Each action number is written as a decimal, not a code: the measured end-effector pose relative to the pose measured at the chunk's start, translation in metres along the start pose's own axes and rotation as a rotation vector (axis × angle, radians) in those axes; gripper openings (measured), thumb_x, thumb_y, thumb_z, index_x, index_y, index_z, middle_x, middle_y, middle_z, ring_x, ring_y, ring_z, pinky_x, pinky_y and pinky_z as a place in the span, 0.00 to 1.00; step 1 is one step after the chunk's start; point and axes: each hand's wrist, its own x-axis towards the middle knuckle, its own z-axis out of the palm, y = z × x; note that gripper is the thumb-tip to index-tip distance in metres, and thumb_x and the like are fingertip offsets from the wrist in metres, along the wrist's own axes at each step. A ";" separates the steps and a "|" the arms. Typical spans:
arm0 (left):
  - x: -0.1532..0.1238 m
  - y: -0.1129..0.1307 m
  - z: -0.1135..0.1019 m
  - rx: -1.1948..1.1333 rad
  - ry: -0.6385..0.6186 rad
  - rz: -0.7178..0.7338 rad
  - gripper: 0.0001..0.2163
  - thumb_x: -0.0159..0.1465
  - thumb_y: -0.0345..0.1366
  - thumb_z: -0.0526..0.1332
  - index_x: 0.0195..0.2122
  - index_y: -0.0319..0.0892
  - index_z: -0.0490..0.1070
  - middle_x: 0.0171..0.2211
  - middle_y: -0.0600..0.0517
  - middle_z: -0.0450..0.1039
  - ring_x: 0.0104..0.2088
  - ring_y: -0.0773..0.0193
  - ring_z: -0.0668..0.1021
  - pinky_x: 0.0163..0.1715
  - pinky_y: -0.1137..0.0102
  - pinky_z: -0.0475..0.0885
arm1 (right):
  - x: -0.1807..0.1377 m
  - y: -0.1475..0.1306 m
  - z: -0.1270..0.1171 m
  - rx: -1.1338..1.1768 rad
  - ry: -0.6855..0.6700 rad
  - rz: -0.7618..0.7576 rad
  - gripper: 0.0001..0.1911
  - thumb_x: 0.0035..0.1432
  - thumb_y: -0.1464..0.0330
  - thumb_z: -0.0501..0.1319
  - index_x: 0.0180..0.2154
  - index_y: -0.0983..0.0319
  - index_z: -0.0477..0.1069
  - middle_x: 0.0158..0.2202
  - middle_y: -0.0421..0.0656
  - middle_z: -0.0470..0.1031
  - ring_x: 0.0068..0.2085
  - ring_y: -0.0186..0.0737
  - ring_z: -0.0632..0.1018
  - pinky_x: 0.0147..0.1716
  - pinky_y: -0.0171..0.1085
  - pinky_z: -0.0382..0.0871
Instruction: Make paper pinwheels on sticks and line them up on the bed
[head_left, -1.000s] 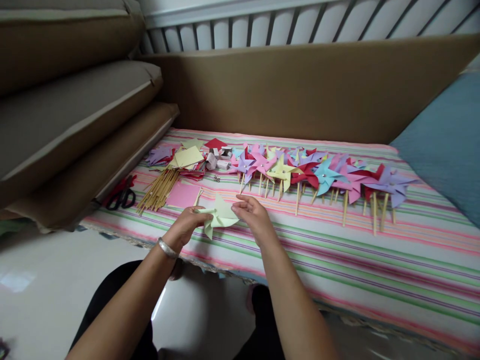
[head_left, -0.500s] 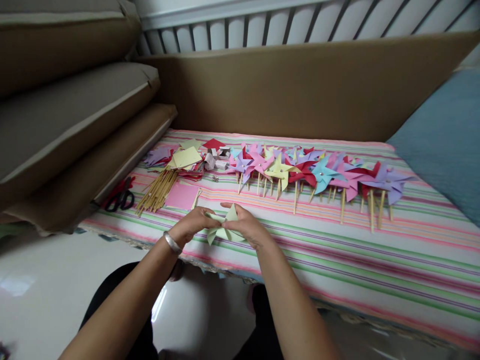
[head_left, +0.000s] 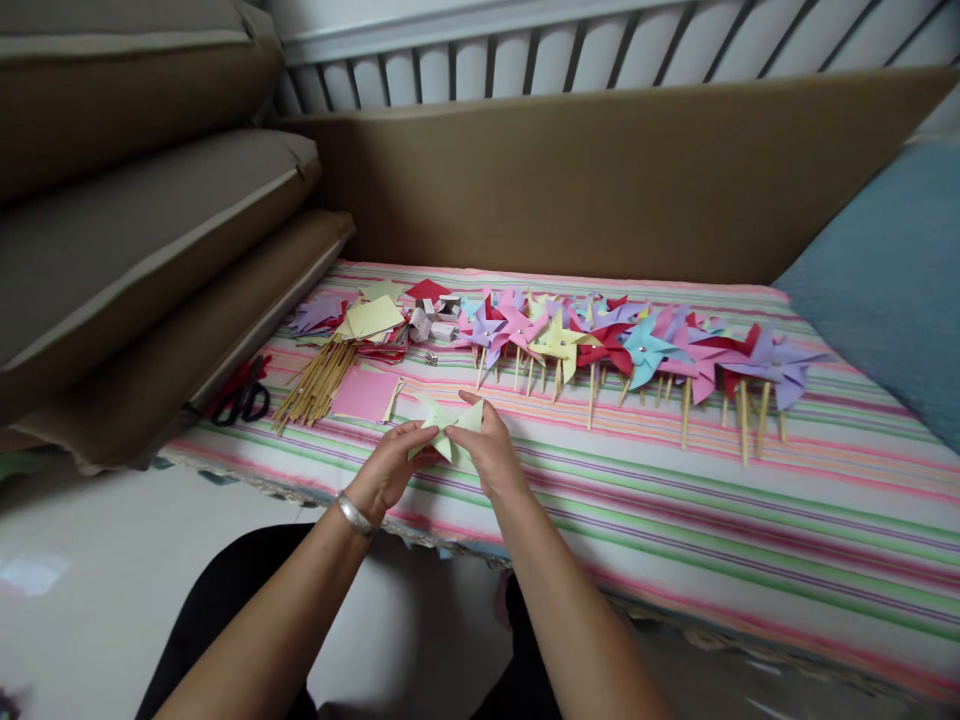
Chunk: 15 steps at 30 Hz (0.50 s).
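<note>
A pale green paper pinwheel (head_left: pixel 448 428) with folded points is held over the striped cloth, no stick visible on it. My left hand (head_left: pixel 397 462) pinches its left side, thumb on top near the middle. From the right, my right hand (head_left: pixel 489 445) grips it, the thumb pressed close to the centre and the fingers behind the paper. Just beyond my left hand lie pink paper squares (head_left: pixel 366 393) and a bundle of thin wooden sticks (head_left: pixel 315 385). Small metal pins (head_left: pixel 431 358) sit behind the pinwheel.
Finished pinwheels (head_left: pixel 645 350) on sticks lie in a long row at right. Black scissors (head_left: pixel 241 400) rest at left, beside cushions (head_left: pixel 165 230). Yellow paper squares (head_left: pixel 373 315) and small boxes (head_left: pixel 435 320) lie farther back. A brown board (head_left: pixel 555 190) stands behind the striped cloth (head_left: pixel 675 510).
The green pinwheel has turned in my hands and its points face differently. It has risen slightly toward the back. Both thumbs have shifted on the paper.
</note>
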 end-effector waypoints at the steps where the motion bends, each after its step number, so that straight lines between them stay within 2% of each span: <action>1: 0.001 -0.001 0.001 0.002 0.019 0.011 0.08 0.47 0.34 0.69 0.27 0.39 0.75 0.28 0.52 0.74 0.29 0.66 0.75 0.33 0.71 0.69 | -0.001 0.001 0.002 -0.017 0.019 -0.019 0.32 0.38 0.70 0.63 0.50 0.61 0.64 0.24 0.34 0.68 0.25 0.34 0.69 0.26 0.33 0.63; 5: 0.005 -0.001 0.004 0.036 0.071 0.026 0.09 0.45 0.34 0.70 0.27 0.36 0.76 0.26 0.51 0.75 0.26 0.68 0.74 0.27 0.73 0.68 | -0.004 0.001 0.008 -0.013 0.047 -0.046 0.31 0.39 0.70 0.63 0.50 0.61 0.64 0.23 0.34 0.67 0.25 0.34 0.68 0.25 0.32 0.62; 11: 0.008 -0.002 0.004 0.067 0.110 0.046 0.08 0.45 0.33 0.68 0.25 0.35 0.75 0.22 0.51 0.74 0.23 0.68 0.74 0.25 0.73 0.67 | -0.004 0.003 0.011 0.052 0.031 -0.025 0.31 0.39 0.69 0.64 0.49 0.60 0.64 0.23 0.33 0.67 0.24 0.34 0.69 0.25 0.32 0.62; 15: 0.010 0.003 -0.001 0.058 0.161 0.033 0.07 0.43 0.32 0.68 0.23 0.35 0.74 0.20 0.51 0.73 0.22 0.66 0.74 0.25 0.71 0.68 | -0.001 0.007 0.008 0.083 -0.016 -0.022 0.29 0.44 0.64 0.64 0.50 0.61 0.62 0.25 0.37 0.71 0.26 0.37 0.72 0.27 0.34 0.66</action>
